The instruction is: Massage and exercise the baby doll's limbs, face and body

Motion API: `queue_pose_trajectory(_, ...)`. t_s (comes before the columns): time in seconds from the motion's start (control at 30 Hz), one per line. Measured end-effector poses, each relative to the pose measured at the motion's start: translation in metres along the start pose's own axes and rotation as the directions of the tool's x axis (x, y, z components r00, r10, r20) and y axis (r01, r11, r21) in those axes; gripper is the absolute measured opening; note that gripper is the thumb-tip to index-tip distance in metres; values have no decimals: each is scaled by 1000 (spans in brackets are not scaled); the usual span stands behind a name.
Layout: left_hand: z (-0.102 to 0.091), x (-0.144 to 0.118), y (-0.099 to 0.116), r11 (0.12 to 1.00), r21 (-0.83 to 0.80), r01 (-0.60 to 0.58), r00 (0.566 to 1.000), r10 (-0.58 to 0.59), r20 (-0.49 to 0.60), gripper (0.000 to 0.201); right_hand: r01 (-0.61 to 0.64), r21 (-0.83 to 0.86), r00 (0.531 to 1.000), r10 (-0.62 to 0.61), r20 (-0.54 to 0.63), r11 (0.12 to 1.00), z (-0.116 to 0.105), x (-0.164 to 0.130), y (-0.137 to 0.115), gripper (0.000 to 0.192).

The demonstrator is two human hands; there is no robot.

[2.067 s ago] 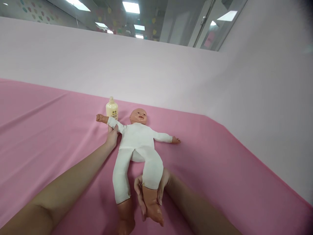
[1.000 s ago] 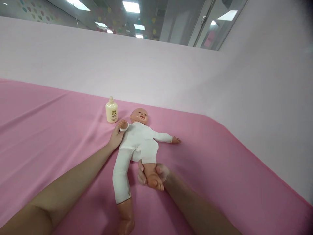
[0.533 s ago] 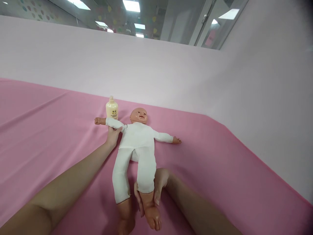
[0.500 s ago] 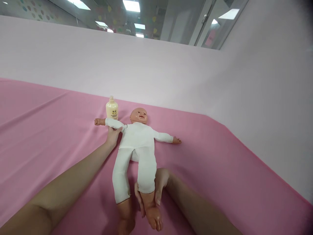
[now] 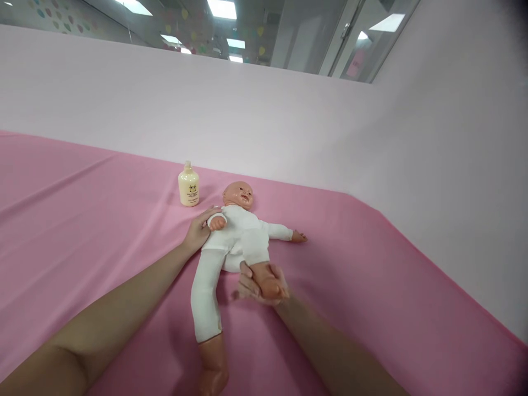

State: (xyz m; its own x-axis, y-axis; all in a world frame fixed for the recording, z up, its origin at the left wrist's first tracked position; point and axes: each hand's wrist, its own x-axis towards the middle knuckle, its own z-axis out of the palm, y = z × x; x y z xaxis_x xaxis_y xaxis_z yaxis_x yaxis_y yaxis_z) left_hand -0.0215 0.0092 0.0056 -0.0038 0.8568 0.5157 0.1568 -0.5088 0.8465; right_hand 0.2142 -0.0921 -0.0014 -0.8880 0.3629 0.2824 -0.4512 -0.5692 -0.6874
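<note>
A baby doll (image 5: 226, 234) with a white cloth body lies on its back, its head away from me and turned to the right. My left hand (image 5: 198, 231) is closed about the doll's bent arm at the left, fingers over the upper side near the shoulder; the doll's small fist points toward me. My right hand (image 5: 264, 283) wraps round the lower leg and foot at the right, and that leg is bent up toward the belly. The doll's other leg (image 5: 206, 297) stretches toward me. Its other arm (image 5: 278, 231) lies outstretched to the right.
A cream-coloured bottle (image 5: 188, 188) with a printed label stands left of the doll's head. Pink sheeting (image 5: 355, 275) covers the surface underneath. A white wall (image 5: 256, 121) rises behind and to the right, with a window (image 5: 247, 33) above it.
My right hand has lifted the doll's right-side leg and bent it up toward the body. The left-side arm has folded inward with my left hand, and the head has shifted slightly right.
</note>
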Motion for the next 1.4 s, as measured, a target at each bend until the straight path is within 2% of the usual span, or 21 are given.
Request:
queue_pose_trajectory(0.07,-2,-1,1,997,52,-52,998,50,50,38,100,83,988,-89,-128,992,2,8,-4,51)
queue_pose_trajectory(0.17,-4,-1,3,993,108,-54,996,46,82,36,141,104,938,-99,-331,985,8,13,-10,43)
queue_pose_trajectory(0.27,-4,-1,7,988,144,-55,995,42,92,37,138,100,911,-87,-404,985,10,13,-12,45)
queue_pose_trajectory(0.43,-4,-1,14,977,201,-71,994,54,92,40,128,71,903,-86,-421,989,6,13,-11,45)
queue_pose_trajectory(0.6,-4,-1,12,986,154,-64,996,55,63,36,134,66,898,-93,-430,989,4,13,-11,45)
queue_pose_trajectory(0.87,2,1,7,999,-28,31,999,-30,31,30,124,55,906,-90,-414,991,5,13,-11,44)
queue_pose_trajectory(1.07,1,2,10,997,18,71,997,-70,-33,30,110,37,899,-84,-430,993,6,13,-11,43)
queue_pose_trajectory(1.2,0,2,12,989,3,150,984,-149,-97,36,103,34,909,-80,-408,994,7,14,-11,44)
queue_pose_trajectory(1.4,-2,2,10,970,-12,242,964,-242,-110,42,106,12,912,-93,-399,994,7,14,-11,44)
